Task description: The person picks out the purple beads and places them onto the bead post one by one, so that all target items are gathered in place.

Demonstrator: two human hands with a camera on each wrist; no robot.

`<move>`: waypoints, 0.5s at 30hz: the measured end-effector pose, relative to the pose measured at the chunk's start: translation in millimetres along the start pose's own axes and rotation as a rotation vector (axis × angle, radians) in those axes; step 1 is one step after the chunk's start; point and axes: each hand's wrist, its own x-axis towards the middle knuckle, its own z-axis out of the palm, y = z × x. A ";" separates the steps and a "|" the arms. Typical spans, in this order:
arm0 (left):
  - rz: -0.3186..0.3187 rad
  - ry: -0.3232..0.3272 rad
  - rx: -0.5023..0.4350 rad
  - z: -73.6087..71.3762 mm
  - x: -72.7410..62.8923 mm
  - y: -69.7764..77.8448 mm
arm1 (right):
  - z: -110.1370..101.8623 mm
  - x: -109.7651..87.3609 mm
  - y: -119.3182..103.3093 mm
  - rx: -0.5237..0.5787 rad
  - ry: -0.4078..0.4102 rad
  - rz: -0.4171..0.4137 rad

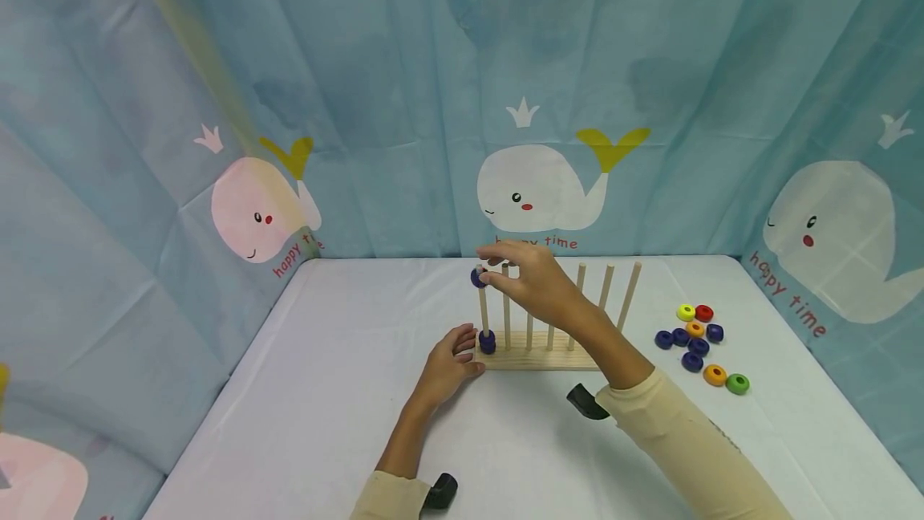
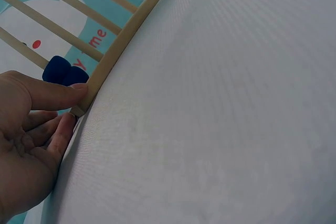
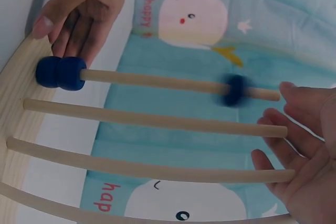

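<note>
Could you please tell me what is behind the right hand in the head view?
Behind the right hand stand wooden pegs, their lower parts visible, and the curtain with red lettering. The hand covers the tops of two pegs and part of the lettering.

Room on table (image 1: 325,375) left of left grip (image 1: 443,369) — pegs (image 1: 507,311), right forearm (image 1: 622,359) bar way rightward.

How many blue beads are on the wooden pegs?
3, all on the leftmost peg: bottom bead, second bead against it, third bead near the top. The right hand partly hides other pegs; more may be hidden.
</note>
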 end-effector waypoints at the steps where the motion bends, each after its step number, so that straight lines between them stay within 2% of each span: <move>1: -0.002 0.000 -0.001 0.0 -0.2 0.2 | -0.3 -0.6 -0.1 -0.002 0.003 0.002; 10: -0.003 0.006 -0.014 0.1 1.1 -0.4 | -7.5 -10.3 -1.9 0.020 0.054 0.031; 15: 0.002 0.005 -0.008 0.2 1.1 -0.6 | -16.9 -17.0 -3.2 0.030 0.099 0.013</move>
